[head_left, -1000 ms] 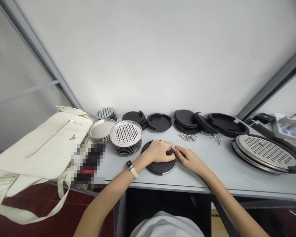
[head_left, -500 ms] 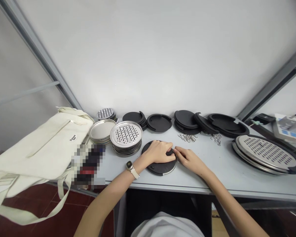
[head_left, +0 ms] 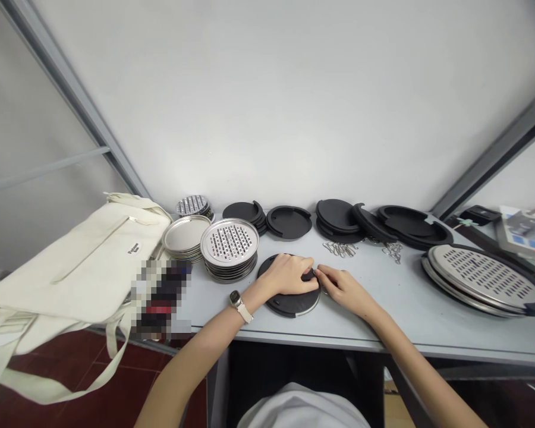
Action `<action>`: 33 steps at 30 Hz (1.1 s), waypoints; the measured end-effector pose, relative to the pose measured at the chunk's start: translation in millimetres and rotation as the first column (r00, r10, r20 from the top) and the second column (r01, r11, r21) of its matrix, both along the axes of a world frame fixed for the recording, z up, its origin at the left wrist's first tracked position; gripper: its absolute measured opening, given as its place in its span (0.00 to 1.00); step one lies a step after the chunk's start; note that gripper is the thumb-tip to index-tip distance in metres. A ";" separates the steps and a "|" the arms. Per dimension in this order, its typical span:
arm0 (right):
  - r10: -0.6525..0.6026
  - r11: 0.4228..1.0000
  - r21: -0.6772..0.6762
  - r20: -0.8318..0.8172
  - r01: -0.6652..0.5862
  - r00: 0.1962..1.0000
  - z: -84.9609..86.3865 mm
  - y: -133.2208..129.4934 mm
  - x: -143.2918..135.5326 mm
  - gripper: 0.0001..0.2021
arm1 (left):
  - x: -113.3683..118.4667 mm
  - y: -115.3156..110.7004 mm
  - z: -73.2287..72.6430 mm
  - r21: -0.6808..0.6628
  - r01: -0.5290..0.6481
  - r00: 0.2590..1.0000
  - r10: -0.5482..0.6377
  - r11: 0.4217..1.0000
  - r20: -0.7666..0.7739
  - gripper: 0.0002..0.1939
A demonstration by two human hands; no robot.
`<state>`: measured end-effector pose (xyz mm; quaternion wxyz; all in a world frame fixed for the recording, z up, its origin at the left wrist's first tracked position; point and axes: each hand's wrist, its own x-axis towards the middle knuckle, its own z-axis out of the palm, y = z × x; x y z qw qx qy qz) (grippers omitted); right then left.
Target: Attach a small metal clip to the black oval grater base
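Note:
A round black plastic holder (head_left: 289,306) lies flat on the grey table, with a strip of metal showing along its lower right rim. My left hand (head_left: 292,274) rests over it, fingers curled on its right side and hiding much of its top. At that right edge my right hand (head_left: 341,288) is closed in a pinch. A bit of bright wire shows by its fingers, seemingly a small metal clip, mostly hidden. Behind lie two heaps of wire clips (head_left: 341,249). To the left stands a stack of round metal graters (head_left: 230,242).
Plain metal discs (head_left: 187,233) and small graters (head_left: 192,205) stand at the back left. Black holders (head_left: 289,222) line the wall. Large oval graters (head_left: 485,275) lie to the right. A cream bag (head_left: 80,255) covers the table's left end.
The view has shifted very slightly. Both hands and the black holder stay in nearly the same place, with the same grip.

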<state>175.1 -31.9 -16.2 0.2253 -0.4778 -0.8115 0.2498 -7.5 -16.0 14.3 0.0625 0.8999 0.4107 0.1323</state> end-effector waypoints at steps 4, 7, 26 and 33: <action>-0.001 1.000 0.002 -0.005 0.001 1.000 -1.1 0.1 0.2 0.17 | 0.3 -0.3 0.7 -0.013 0.001 1.000 -0.001 1.000 0.000 0.10; 0.002 1.000 0.004 -0.008 -0.002 1.000 -1.9 0.6 0.3 0.16 | 0.1 0.3 -0.4 -0.004 0.003 1.000 -0.003 1.000 -0.004 0.10; -0.010 1.000 0.022 0.017 0.010 1.000 -4.3 1.5 0.5 0.15 | 0.2 1.5 -1.7 -0.014 0.007 1.000 -0.007 1.000 -0.014 0.11; -0.011 1.000 0.024 0.006 0.011 1.000 -4.1 0.6 0.4 0.15 | -1.4 3.7 -3.2 -0.004 0.039 0.999 -0.039 0.999 -0.012 0.10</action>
